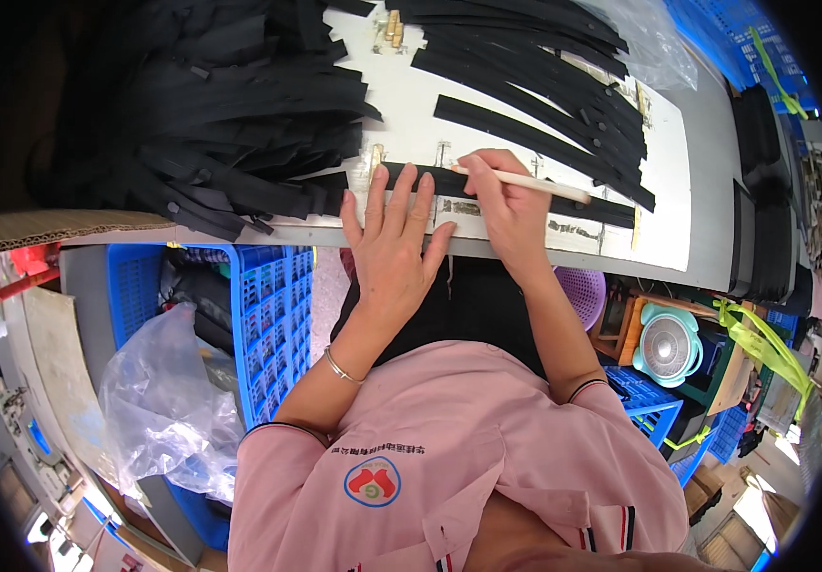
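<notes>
- Pen (554, 188), pale and slim, sits pinched between the thumb and fingers of my right hand (516, 205); its left end is over the black strip (447, 181), though I cannot tell whether it touches.
- My left hand (394, 243) lies palm down with fingers spread, their tips on that strip near its left end; the hand holds nothing, and my two hands are apart, near each other.
- The strip runs left to right along the near part of the marked white board (668, 191), on the table (573, 259).
- More strips (487, 81) fan out beyond it; a heaped pile (239, 124) spreads to my left.
- Below the table's edge, left of me, a clear bag (172, 400) hangs by a blue crate (273, 324).
</notes>
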Action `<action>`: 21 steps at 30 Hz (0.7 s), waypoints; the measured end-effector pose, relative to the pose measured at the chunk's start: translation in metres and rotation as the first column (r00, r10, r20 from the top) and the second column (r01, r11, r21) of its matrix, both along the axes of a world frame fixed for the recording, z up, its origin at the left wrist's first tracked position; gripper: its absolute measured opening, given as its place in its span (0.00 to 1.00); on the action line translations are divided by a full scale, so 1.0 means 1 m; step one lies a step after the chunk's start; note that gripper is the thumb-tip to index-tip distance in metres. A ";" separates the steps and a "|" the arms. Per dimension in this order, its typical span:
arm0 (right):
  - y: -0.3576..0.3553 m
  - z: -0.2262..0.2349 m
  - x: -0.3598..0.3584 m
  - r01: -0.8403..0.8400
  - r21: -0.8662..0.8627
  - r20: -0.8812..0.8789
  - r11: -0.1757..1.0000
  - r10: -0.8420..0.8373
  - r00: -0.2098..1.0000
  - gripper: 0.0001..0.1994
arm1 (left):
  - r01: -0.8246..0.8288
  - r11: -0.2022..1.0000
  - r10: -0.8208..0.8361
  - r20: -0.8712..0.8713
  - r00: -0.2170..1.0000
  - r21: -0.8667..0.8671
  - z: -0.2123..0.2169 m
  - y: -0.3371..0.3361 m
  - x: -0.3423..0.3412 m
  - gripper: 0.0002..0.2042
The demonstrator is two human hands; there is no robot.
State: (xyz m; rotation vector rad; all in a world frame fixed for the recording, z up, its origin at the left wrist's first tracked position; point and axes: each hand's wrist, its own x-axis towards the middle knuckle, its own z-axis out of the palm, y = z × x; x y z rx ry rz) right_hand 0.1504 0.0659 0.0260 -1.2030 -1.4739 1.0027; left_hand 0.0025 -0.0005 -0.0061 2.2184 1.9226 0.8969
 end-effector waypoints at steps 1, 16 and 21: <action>0.004 -0.006 -0.003 -0.015 0.030 0.039 0.999 0.014 0.999 0.08 | 0.003 1.000 -0.003 0.008 1.000 0.008 0.000 0.000 0.000 0.28; 0.004 -0.011 -0.006 -0.019 0.069 0.117 0.997 0.011 0.993 0.09 | 0.006 1.000 -0.006 0.002 1.000 0.011 0.001 0.000 -0.002 0.27; 0.000 -0.010 0.002 -0.079 -0.055 0.123 0.995 0.086 0.989 0.10 | -0.011 1.000 0.011 0.023 1.000 -0.007 0.003 -0.001 -0.002 0.27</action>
